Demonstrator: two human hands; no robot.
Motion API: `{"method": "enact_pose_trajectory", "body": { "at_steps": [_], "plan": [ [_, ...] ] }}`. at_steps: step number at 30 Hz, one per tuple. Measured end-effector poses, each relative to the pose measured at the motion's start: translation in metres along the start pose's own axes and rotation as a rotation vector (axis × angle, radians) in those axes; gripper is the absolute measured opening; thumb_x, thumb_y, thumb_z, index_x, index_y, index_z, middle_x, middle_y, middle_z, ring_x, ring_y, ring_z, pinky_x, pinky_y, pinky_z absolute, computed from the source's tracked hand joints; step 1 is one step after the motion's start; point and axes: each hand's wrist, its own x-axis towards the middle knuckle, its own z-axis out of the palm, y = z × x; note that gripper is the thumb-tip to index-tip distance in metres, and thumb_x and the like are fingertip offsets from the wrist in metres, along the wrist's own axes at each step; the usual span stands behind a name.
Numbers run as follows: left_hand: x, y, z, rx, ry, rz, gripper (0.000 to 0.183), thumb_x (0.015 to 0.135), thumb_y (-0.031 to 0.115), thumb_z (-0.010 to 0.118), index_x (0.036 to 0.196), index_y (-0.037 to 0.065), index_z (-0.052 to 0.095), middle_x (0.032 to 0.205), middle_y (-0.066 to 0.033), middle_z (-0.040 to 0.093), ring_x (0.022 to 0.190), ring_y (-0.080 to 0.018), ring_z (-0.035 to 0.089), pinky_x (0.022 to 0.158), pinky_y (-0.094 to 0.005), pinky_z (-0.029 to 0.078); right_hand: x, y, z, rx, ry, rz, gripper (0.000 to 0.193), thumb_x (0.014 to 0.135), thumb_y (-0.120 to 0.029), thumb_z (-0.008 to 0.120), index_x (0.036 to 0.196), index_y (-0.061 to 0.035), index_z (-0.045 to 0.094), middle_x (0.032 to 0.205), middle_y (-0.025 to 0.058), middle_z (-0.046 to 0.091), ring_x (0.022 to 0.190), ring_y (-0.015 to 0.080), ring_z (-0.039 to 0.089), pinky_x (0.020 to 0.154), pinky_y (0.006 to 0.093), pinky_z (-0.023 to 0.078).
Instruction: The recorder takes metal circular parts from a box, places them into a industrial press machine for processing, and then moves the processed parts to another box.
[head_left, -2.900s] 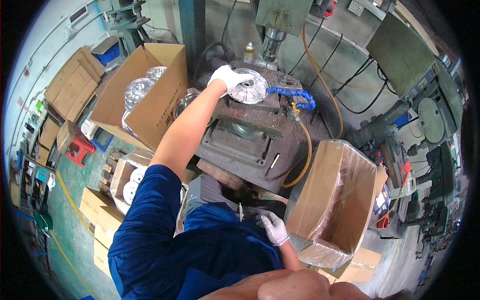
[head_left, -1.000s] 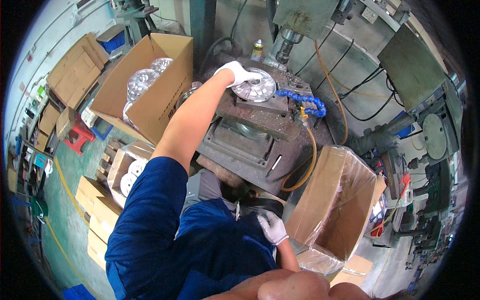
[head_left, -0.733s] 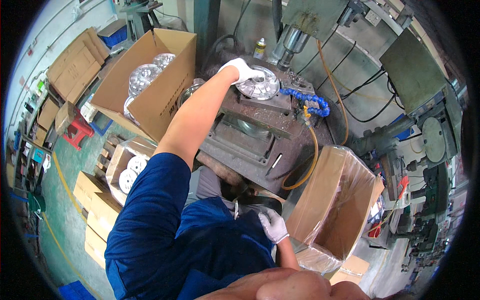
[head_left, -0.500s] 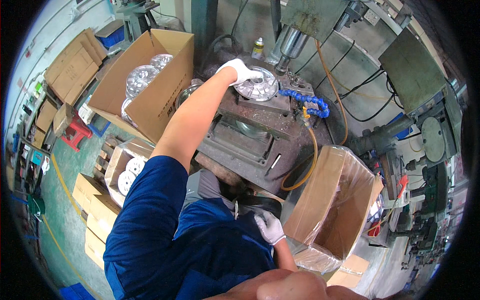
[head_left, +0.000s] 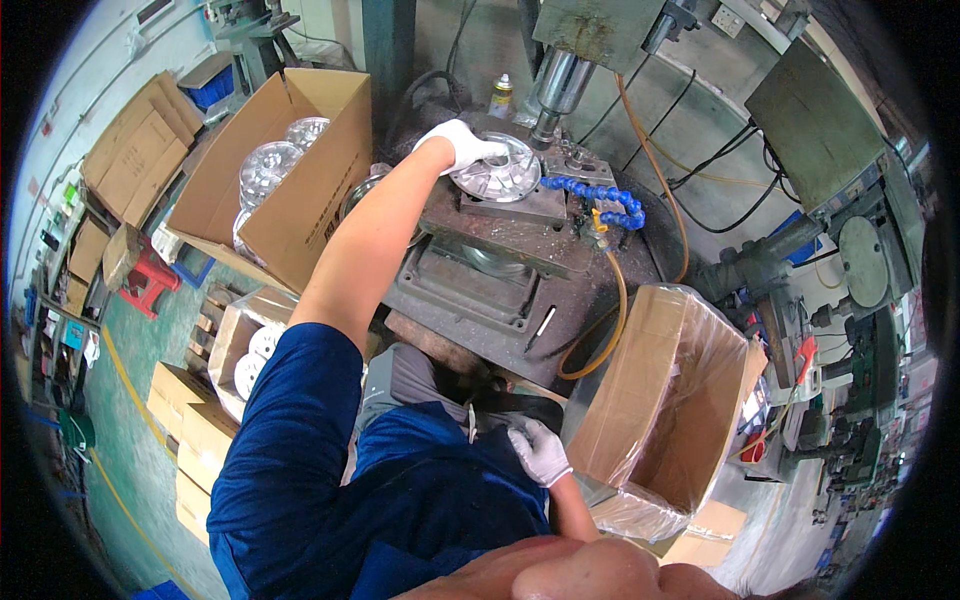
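Observation:
My left hand (head_left: 456,147), in a white glove, reaches far forward and grips the left side of a round silvery metal disc (head_left: 502,182) with spoke-like ribs. The disc lies on a metal block (head_left: 515,207) of the machine bed, nearly flat; the fingers under its rim are hidden. Just right of the disc ends a blue segmented coolant hose (head_left: 600,192). Above and behind it hangs the machine's steel spindle (head_left: 563,85). My right hand (head_left: 541,453), also gloved, rests low against my dark blue clothing, fingers loosely laid out with nothing visible in them.
A tall cardboard box (head_left: 315,165) at left holds several shiny discs. Below it, a smaller box (head_left: 228,352) holds white discs. A plastic-lined carton (head_left: 640,400) stands at right. A spray can (head_left: 501,95) is behind the bed; a yellow hose (head_left: 622,300) loops down its right side.
The view has shifted slightly, so the machine and boxes sit a little farther left. My left hand stays on the disc, and my right hand keeps its place.

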Motion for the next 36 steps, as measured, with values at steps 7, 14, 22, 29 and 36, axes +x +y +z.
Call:
{"method": "enact_pose_trajectory", "body": {
  "at_steps": [7, 14, 22, 29, 36],
  "plan": [
    [0.0, -0.002, 0.0, -0.054, -0.005, 0.031, 0.087, 0.065, 0.061, 0.07, 0.111, -0.013, 0.062, 0.113, -0.0272, 0.063, 0.104, -0.0332, 0.063, 0.09, -0.0356, 0.047, -0.003, 0.003, -0.001, -0.083, 0.016, -0.007, 0.032, 0.091, -0.028, 0.058, 0.11, -0.0023, 0.062, 0.105, 0.024, 0.063, 0.098, 0.041, 0.061, 0.084, 0.0433, 0.05],
    [-0.003, -0.001, 0.0, -0.033, 0.012, 0.018, 0.087, 0.065, 0.061, 0.07, 0.109, -0.013, 0.063, 0.112, -0.027, 0.064, 0.103, -0.0331, 0.063, 0.089, -0.0355, 0.047, -0.007, -0.003, -0.005, -0.041, 0.05, -0.042, 0.032, 0.091, -0.028, 0.058, 0.109, -0.0023, 0.062, 0.103, 0.0243, 0.063, 0.095, 0.041, 0.061, 0.082, 0.0433, 0.05],
    [-0.005, 0.0, -0.001, -0.007, 0.015, 0.044, 0.087, 0.066, 0.063, 0.069, 0.11, -0.011, 0.063, 0.114, -0.0276, 0.063, 0.105, -0.0334, 0.063, 0.089, -0.0359, 0.047, -0.015, -0.008, -0.012, -0.148, 0.025, 0.079, 0.035, 0.091, -0.03, 0.057, 0.111, -0.0021, 0.061, 0.106, 0.0245, 0.063, 0.097, 0.0408, 0.061, 0.083, 0.0435, 0.05],
    [0.0, -0.002, 0.001, -0.001, 0.035, 0.029, 0.089, 0.063, 0.069, 0.068, 0.108, -0.008, 0.065, 0.113, -0.0246, 0.064, 0.106, -0.0336, 0.063, 0.09, -0.037, 0.048, -0.026, -0.01, -0.011, -0.099, 0.062, 0.017, 0.036, 0.091, -0.031, 0.056, 0.114, -0.003, 0.061, 0.108, 0.0241, 0.063, 0.101, 0.0405, 0.06, 0.086, 0.043, 0.049],
    [-0.006, -0.004, 0.012, -0.157, 0.351, 0.014, 0.092, 0.074, 0.068, 0.059, 0.128, -0.005, 0.049, 0.127, -0.0275, 0.055, 0.118, -0.0371, 0.055, 0.099, -0.0387, 0.043, -0.032, -0.006, -0.007, -0.103, 0.053, 0.01, 0.036, 0.092, -0.03, 0.056, 0.116, -0.0046, 0.061, 0.108, 0.0236, 0.062, 0.101, 0.0402, 0.06, 0.087, 0.0432, 0.048]
  ]
}}
